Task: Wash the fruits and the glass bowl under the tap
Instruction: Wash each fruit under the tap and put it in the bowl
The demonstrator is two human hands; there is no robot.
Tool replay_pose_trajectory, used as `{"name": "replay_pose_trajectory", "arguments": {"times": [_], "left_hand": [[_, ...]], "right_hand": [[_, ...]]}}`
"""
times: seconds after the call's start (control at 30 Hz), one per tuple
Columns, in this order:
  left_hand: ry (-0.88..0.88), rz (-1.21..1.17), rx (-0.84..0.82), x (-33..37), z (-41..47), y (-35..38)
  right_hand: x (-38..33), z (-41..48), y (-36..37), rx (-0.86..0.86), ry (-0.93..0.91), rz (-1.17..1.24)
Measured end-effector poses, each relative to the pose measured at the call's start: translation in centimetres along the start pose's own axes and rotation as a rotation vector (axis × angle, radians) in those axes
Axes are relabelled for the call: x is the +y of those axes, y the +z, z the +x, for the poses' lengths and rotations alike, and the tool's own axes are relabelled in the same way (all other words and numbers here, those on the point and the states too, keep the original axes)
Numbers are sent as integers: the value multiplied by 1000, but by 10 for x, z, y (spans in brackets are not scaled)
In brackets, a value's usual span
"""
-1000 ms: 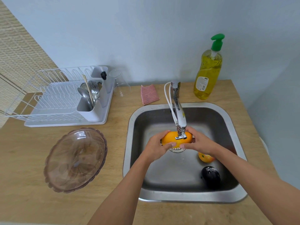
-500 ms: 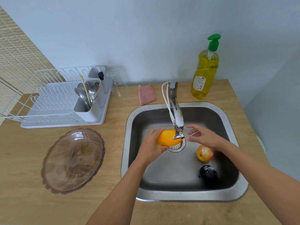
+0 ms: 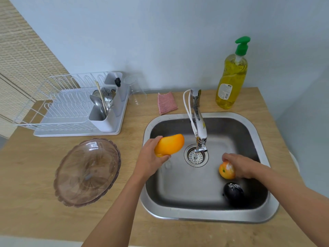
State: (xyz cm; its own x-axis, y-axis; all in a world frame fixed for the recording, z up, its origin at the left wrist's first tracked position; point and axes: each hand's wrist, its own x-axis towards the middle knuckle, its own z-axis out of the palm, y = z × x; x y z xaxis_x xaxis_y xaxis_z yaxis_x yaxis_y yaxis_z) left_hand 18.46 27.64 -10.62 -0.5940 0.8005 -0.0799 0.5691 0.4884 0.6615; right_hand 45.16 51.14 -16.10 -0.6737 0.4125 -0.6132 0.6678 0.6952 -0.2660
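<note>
Over the sink's nine-o'clock rim, the mango sits in the left hand, fingers wrapped around its lower end. Its long axis runs from about seven o'clock up to two o'clock, the rounded free end pointing towards the tap. At four o'clock from the drain, the right hand closes over the orange-red fruit on the basin floor; a dark fruit lies just beside it at six o'clock. The glass bowl waits on the counter at nine o'clock, well apart from the sink. I judge the wet mango, gripped only at one end, could slip and drop. The second fruit could roll away if the grasp is loose.
</note>
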Motion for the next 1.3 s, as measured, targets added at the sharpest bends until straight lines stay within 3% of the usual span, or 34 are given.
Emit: {"name": "replay_pose_trajectory", "arguments": {"times": [0.4,0.57,0.8,1.07,1.13,1.23,1.3], "left_hand": [[-137,-14,300,-43,-37,-101],[-178,85,390,-73,-61,-144],[-353,79,315,-135,-73,-162],[-417,135,252,-146,-62,-162],[-400,210,319,-137,-59,-163],[-242,221,540,-77,-60,-145],[-72,138,511,-31,-59,-112]], "right_hand": [[-57,10,-27,187,-184,199],[-86,14,-35,187,-154,203],[-100,16,-34,178,-186,364],[-103,11,-33,181,-185,466],[-104,7,-33,208,-182,489],[-102,1,-33,249,-195,512],[-100,-2,-33,262,-203,477]]}}
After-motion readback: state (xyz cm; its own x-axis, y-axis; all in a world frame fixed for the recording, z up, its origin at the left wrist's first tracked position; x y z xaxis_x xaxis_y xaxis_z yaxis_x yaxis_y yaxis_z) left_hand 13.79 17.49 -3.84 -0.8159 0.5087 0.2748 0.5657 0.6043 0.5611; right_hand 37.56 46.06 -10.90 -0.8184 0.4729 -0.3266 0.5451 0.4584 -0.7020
